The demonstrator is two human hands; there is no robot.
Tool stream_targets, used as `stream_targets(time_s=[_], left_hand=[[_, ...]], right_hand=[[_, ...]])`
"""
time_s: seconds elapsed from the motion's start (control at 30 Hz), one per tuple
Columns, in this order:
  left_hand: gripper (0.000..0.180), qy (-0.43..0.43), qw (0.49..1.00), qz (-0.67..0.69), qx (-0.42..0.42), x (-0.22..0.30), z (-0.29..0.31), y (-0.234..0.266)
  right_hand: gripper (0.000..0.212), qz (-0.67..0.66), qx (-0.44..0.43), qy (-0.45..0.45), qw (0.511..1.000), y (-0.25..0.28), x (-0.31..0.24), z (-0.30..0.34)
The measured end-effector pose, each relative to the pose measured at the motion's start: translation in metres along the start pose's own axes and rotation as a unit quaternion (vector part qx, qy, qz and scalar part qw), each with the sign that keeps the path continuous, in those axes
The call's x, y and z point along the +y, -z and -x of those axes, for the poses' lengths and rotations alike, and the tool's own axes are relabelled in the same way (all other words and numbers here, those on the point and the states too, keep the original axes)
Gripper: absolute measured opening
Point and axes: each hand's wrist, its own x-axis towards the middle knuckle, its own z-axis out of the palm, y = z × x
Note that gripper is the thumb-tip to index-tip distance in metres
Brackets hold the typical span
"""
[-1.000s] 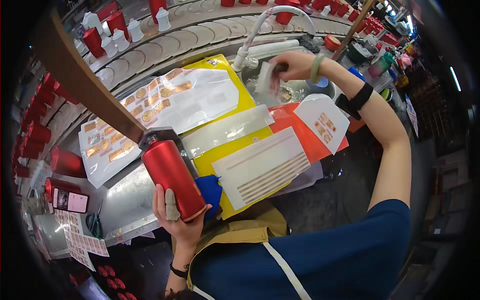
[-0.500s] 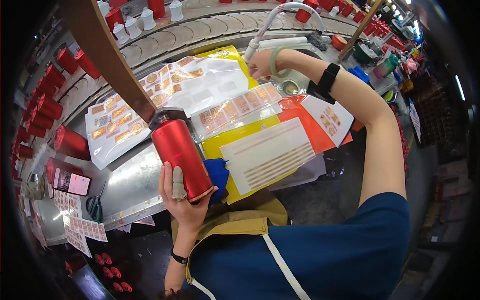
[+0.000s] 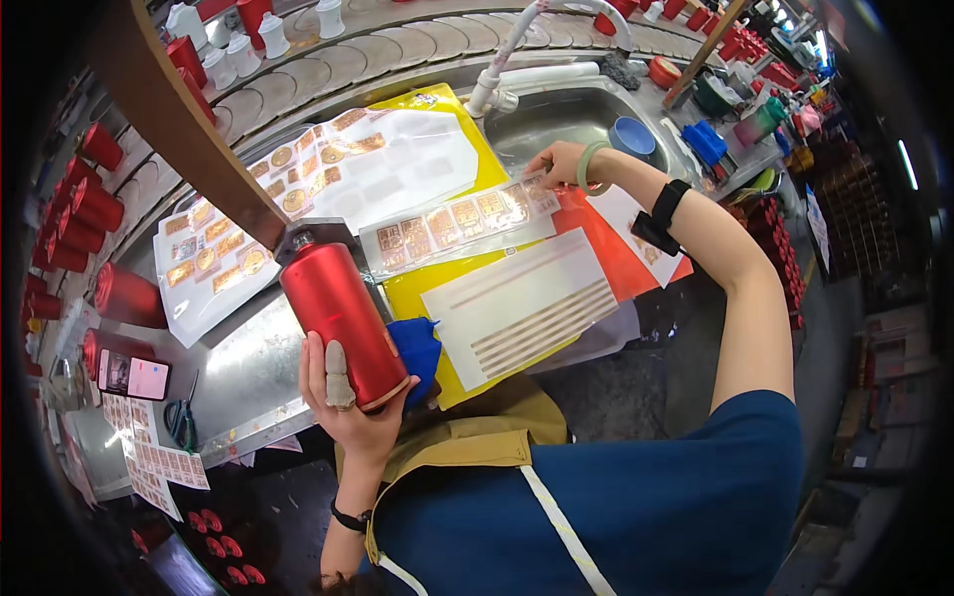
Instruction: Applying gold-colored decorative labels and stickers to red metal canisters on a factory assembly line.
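My left hand is wrapped round the lower end of a red bottle, a wrapped covering on one finger. The bottle's neck sits against a metal holder at the foot of a slanting brown post. My right hand, a pale green bangle at its wrist, has its fingers pinched at the far right end of a clear strip of gold stickers. Below the strip lies a white sheet with brown stripes, on a yellow folder. A blue cloth hangs beside the bottle.
A sink with a white tap and a blue bowl is at the back right. Gold sticker sheets lie behind the bottle. Scissors and a phone are at left. A conveyor carries red and white bottles.
My right hand has come down from beside the tap to the right end of the sticker strip, uncovering the sink and bowl. My left hand keeps its hold on the bottle.
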Motion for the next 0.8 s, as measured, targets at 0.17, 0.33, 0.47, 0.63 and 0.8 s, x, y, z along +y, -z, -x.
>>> stream_targets(time_s=[0.17,0.33,0.47,0.63,0.8], left_hand=[[0.105,0.001,1.0,-0.004,0.0,-0.001,0.0,0.0],[0.105,0.007,1.0,0.014,0.001,-0.001,0.001,-0.001],[0.105,0.006,1.0,0.023,-0.003,-0.002,0.0,0.0],[0.112,0.03,0.996,0.073,-0.031,-0.002,-0.003,0.011],[0.117,0.113,0.984,0.132,-0.042,0.0,-0.009,0.02]], right_hand=[[0.043,-0.076,0.039,-0.036,0.996,-0.011,0.017,-0.012],[0.029,0.02,0.152,-0.012,0.988,-0.031,0.031,-0.03],[0.02,-0.043,0.262,-0.017,0.964,-0.045,0.03,-0.025],[0.021,-0.138,0.377,-0.008,0.916,-0.046,0.044,-0.025],[0.019,-0.037,0.483,0.013,0.875,-0.036,0.044,-0.005]])
